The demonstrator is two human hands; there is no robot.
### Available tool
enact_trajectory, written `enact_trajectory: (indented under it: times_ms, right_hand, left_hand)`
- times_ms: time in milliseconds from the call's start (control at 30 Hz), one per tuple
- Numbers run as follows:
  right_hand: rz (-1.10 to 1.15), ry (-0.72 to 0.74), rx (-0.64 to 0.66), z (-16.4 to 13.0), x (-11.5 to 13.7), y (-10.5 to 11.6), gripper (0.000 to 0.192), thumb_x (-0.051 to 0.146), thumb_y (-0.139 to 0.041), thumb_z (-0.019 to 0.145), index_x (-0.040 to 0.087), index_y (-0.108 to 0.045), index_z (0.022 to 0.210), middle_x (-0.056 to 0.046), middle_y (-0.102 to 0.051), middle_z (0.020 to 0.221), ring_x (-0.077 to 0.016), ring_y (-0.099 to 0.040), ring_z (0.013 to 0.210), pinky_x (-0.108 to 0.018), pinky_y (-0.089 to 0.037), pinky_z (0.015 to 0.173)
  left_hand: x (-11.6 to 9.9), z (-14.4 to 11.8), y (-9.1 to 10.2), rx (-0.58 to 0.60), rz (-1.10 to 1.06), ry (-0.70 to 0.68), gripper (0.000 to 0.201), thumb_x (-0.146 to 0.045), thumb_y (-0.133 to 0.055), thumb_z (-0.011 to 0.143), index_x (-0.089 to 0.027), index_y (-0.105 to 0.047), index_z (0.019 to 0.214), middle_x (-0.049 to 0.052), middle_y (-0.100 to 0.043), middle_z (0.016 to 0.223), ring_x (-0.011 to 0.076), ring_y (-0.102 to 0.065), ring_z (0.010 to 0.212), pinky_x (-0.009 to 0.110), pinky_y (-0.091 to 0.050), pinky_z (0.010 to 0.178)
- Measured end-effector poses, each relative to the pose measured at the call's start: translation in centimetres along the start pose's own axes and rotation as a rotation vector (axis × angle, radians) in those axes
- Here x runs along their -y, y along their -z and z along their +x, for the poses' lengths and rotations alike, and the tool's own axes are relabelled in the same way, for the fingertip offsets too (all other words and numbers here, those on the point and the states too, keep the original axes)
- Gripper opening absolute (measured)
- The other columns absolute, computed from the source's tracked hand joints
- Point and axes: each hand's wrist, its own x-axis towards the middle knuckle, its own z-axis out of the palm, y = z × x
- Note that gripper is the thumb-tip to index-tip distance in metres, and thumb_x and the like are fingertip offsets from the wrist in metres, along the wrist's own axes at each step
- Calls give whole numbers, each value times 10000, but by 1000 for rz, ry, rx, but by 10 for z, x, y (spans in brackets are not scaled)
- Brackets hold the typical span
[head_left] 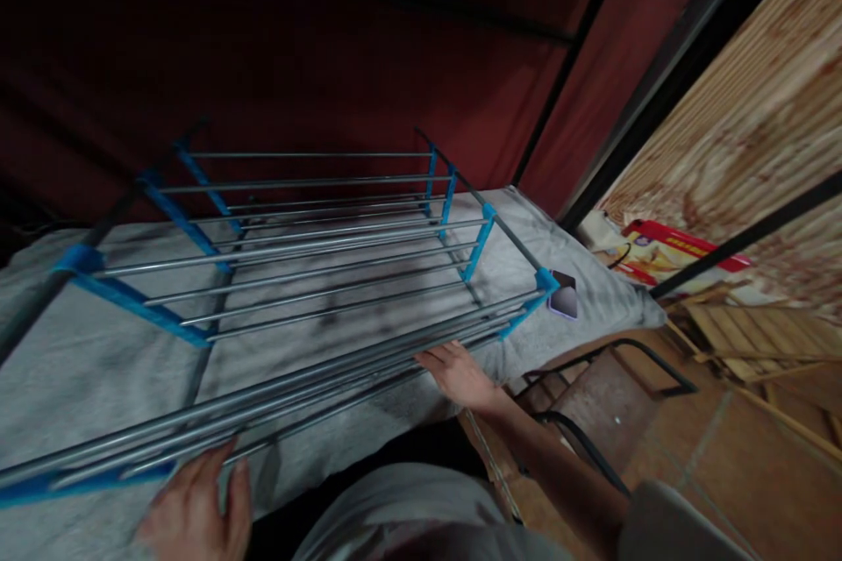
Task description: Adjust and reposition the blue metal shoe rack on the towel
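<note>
Fingers (442, 359) of both hands grip the metal rack (316, 272).

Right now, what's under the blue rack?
Under the rack lies a grey cloth, showing between the metal rods. What the cloth covers is hidden. Both hands, left and right, grip the rack's near edge.

We see two bare hands, left hand (194, 508) and right hand (459, 375), no gloves, rings or watch showing. The right forearm is bare up to a short pale grey sleeve (664, 526); the pale grey top (408, 513) shows below.
</note>
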Motion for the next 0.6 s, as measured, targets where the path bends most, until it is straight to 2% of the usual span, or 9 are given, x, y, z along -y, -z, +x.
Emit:
enact_trajectory:
  times_ms: [100,200,300,400,500,600]
  right_hand:
    - [-1,-3,16,1,0,0,354,157,-474,986,235,-630,1293,-71,-701,1139,-210,-585,1082,-349,-443,943]
    - [18,8,-10,2,-2,-1,360,165,-464,991,230,-617,1310,-69,-699,1122,-204,-586,1063,-345,-446,940]
    - [36,-9,-115,-4,-3,-5,314,217,-457,1003,226,-646,1252,-83,-692,1095,-218,-585,1039,-372,-455,929]
    - [95,-73,-289,-24,-5,-11,326,213,-417,1003,221,-638,1243,-103,-663,1136,-228,-573,1071,-404,-459,939]
    - [203,-302,-534,-56,-12,-18,301,213,-388,994,207,-632,1171,-104,-638,1117,-232,-560,1086,-416,-452,953]
    - [311,-726,-832,-81,-30,-19,259,319,-421,982,200,-585,1142,-100,-604,1093,-232,-557,1040,-419,-460,941]
  left_hand:
    - [-25,35,-9,91,89,-179,354,-418,-447,897,-269,-638,1154,128,-716,1082,376,-644,1032,562,-451,963]
    - [-33,56,-19,221,98,-250,371,-393,-362,898,-313,-699,1032,77,-763,963,353,-682,907,517,-478,866]
    - [-27,57,-22,259,111,-238,424,-348,-333,887,-310,-731,1029,78,-773,1024,356,-690,935,502,-474,828]
    - [-20,52,-22,250,115,-227,442,-327,-348,868,-320,-739,1073,75,-771,1062,356,-687,960,504,-469,831]
    - [-21,52,-20,240,115,-229,442,-328,-354,862,-348,-747,1063,53,-780,1020,340,-694,918,491,-471,813]
    - [-27,56,-18,239,125,-240,466,-349,-317,882,-334,-760,1027,64,-781,1017,349,-698,883,495,-468,777]
